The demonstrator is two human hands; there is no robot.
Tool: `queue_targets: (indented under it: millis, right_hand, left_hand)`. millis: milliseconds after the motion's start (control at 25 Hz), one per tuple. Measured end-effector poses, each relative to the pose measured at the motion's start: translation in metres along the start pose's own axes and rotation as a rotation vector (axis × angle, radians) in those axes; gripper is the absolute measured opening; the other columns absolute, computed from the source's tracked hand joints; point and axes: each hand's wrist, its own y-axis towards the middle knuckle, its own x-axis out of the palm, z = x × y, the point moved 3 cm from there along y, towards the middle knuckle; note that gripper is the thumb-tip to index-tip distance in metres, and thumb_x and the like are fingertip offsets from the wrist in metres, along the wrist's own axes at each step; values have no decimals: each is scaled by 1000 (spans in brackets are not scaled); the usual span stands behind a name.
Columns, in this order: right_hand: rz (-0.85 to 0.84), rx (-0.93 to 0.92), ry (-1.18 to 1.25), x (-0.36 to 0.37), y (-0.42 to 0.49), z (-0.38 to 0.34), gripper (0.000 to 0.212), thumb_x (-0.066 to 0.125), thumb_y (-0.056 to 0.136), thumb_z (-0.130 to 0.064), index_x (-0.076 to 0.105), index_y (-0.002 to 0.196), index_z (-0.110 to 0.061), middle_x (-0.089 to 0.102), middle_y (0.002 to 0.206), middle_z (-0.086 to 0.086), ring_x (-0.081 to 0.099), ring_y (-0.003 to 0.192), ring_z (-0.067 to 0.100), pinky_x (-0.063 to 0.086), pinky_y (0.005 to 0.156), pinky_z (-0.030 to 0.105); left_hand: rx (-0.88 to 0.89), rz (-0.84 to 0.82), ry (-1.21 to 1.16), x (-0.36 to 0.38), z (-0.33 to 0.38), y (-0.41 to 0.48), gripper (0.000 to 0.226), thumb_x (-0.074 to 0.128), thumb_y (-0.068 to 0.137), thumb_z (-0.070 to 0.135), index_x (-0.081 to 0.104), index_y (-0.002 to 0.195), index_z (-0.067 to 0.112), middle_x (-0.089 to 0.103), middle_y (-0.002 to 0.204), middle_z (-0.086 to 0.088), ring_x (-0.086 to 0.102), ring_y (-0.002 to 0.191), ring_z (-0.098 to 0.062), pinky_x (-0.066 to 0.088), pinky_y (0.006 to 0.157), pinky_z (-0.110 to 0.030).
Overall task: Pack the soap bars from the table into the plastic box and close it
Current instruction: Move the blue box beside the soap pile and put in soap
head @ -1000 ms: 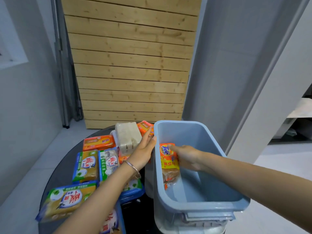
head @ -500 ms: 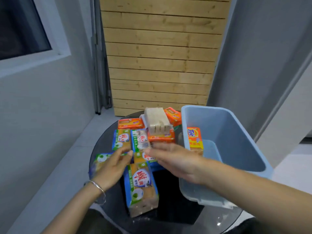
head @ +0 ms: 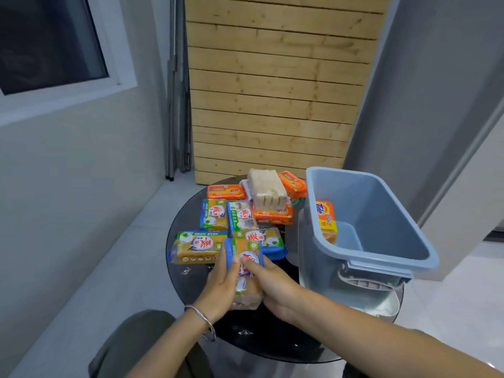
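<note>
A blue-and-green wrapped soap bar [head: 245, 271] lies at the near side of the round dark glass table [head: 185, 214]. My left hand [head: 222, 289] grips its left edge and my right hand [head: 275, 287] grips its right edge. Behind it lie several more wrapped bars: another green-blue one [head: 199, 248], orange ones [head: 272, 215] and a pale stack of unwrapped bars [head: 268, 190]. The blue plastic box [head: 381, 257] stands open on the right of the table. One yellow-orange Tide bar [head: 326, 219] leans upright against its inner left wall.
A wooden slatted panel [head: 272, 91] stands behind the table. A window [head: 49, 45] is in the grey wall on the left. The box's handle [head: 365, 281] faces me. My knee [head: 141, 345] shows below the table's near edge.
My right hand left the Tide bar in the box and came over to the table. Both hands closed on the nearest green-blue bar. The view swung left and down.
</note>
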Motion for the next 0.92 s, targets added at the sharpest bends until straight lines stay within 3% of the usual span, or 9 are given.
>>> queue_targets:
  millis: [80, 120, 200, 280, 440, 640, 720, 800, 920]
  right_hand:
    - [-60, -55, 94, 6, -8, -10, 38, 53, 95, -18, 52, 132, -13, 68, 120, 11, 71, 86, 16, 59, 73, 28]
    - [-102, -91, 112, 10, -13, -20, 38, 51, 95, -17, 51, 133, -14, 68, 121, 11, 71, 87, 17, 59, 75, 30]
    - [-178, -195, 64, 15, -24, -47, 40, 52, 95, -15, 50, 135, -16, 66, 124, 12, 70, 93, 20, 59, 79, 33]
    - [-248, -311, -42, 14, -40, -84, 48, 60, 87, -15, 51, 134, -18, 66, 124, 11, 68, 100, 22, 58, 83, 34]
    - [-404, -467, -226, -12, -77, -157, 50, 67, 80, -11, 57, 128, -17, 66, 123, 6, 65, 107, 18, 55, 87, 26]
    - [-182, -638, -667, -78, -84, -209, 71, 76, 74, -16, 43, 135, -23, 61, 130, -6, 59, 119, 10, 50, 98, 26]
    - [-136, -642, -587, -104, -75, -219, 58, 73, 78, -29, 50, 130, -22, 63, 130, 0, 62, 115, 11, 52, 93, 24]
    - [-75, -496, -363, -130, -61, -222, 51, 60, 81, -46, 59, 123, -18, 68, 122, 7, 69, 104, 14, 56, 82, 23]
    - [73, -254, -190, -163, -33, -216, 61, 44, 86, -61, 68, 113, -12, 72, 113, 12, 71, 97, 22, 58, 82, 31]
  left_hand:
    - [51, 15, -88, -4, 14, 2, 49, 23, 91, 48, 8, 138, 47, 29, 146, 13, 37, 122, 10, 37, 87, 0]
    - [77, 38, -124, -9, 24, 4, 44, 23, 91, 48, 10, 133, 52, 28, 146, 15, 36, 121, 11, 38, 85, 2]
    - [134, 67, -219, -20, 49, 11, 38, 31, 95, 43, 20, 127, 60, 35, 148, 13, 43, 128, -3, 45, 98, -18]
    - [188, 41, -397, -29, 80, 17, 47, 52, 88, 40, 33, 123, 64, 51, 137, 15, 58, 118, -12, 53, 92, -34]
    - [174, -31, -474, -23, 140, 35, 80, 76, 53, 50, 51, 126, 31, 73, 109, 0, 72, 91, -17, 58, 70, -30]
    - [95, -98, -467, 37, 179, 83, 63, 77, 68, 35, 53, 124, 18, 73, 105, -9, 71, 84, -20, 57, 74, -31]
    - [51, -138, -467, 69, 187, 103, 62, 74, 73, 37, 53, 126, 12, 71, 109, -8, 70, 83, -17, 56, 70, -27]
    - [17, -173, -372, 103, 189, 124, 59, 69, 76, 43, 57, 121, 6, 71, 111, -12, 70, 81, -17, 55, 67, -23]
    - [-54, -196, -244, 143, 183, 151, 53, 60, 84, 43, 62, 113, -2, 69, 112, -20, 68, 86, -24, 56, 77, -28]
